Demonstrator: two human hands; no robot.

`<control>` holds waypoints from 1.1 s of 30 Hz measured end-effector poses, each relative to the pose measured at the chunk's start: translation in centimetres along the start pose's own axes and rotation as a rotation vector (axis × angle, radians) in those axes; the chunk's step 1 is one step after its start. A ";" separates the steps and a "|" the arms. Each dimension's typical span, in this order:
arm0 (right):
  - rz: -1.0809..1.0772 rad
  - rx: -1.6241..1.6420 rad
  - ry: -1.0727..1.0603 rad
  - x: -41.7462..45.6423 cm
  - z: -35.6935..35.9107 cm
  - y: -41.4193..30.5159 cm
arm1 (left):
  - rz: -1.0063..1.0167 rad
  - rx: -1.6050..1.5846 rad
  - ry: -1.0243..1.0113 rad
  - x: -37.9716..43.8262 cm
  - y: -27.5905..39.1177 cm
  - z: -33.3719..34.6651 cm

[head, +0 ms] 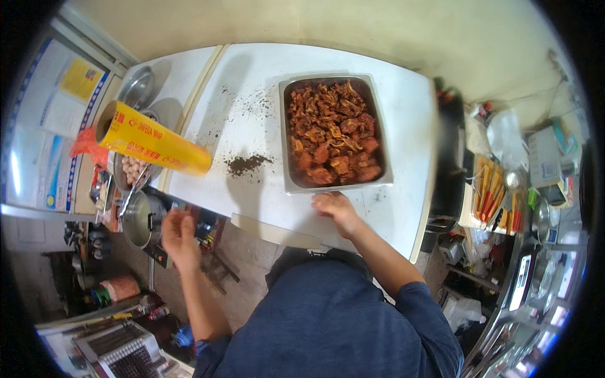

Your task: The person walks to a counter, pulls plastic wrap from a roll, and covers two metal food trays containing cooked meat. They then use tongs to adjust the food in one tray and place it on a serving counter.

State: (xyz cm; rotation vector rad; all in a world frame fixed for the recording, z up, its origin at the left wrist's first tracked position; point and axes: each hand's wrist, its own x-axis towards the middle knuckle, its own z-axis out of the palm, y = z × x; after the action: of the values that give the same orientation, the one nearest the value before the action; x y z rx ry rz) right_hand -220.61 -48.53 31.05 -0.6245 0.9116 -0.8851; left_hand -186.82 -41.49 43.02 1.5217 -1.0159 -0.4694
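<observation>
A rectangular stainless steel pan point(289, 185) full of dark reddish-brown cooked meat pieces point(338, 132) sits on the white tabletop point(208, 184). My right hand point(334, 210) is just below the pan's near rim, fingers loosely bent, with nothing seen in it. Whether its fingertips touch the rim is hard to tell. To the left, my left hand point(182, 238) hangs off the table's front edge, slightly blurred, fingers half curled and the thumb apart. No object shows in it. Above this hand stands a yellow roll of plastic wrap point(156, 141), leaning in view and bearing writing.
Dark crumbs point(248, 164) are scattered left of the pan. Beyond the roll are a metal bowl point(138, 87) and a pan of pale round balls point(133, 170). A pot of liquid point(139, 219) stands lower left. Red-handled utensils point(489, 201) lie on a board at right.
</observation>
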 end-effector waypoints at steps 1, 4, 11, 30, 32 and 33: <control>-0.136 0.002 0.084 -0.2 1.7 0.4 | 0.084 0.146 0.009 2.1 1.3 -0.6; -0.159 -0.354 -0.054 -0.7 2.3 -1.8 | 0.622 0.569 0.098 8.1 4.1 -2.2; -0.409 -1.232 1.120 -1.7 -7.5 -6.5 | 1.025 0.940 0.179 17.1 8.6 -0.4; -0.307 -0.536 0.793 2.3 -6.1 -6.9 | 0.487 0.384 0.036 10.7 12.3 -3.8; -0.333 -0.413 0.754 2.6 -8.7 -5.2 | 0.341 0.155 -0.076 9.5 13.7 -4.1; -0.345 -0.352 0.728 2.5 -8.9 -5.0 | 0.284 0.092 -0.072 8.8 13.6 -4.2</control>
State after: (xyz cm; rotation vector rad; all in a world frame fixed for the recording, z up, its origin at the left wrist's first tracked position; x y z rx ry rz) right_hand -229.43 -54.03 29.61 -0.7907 1.6717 -1.3124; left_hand -183.33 -45.23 58.97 1.4197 -1.3031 -0.2814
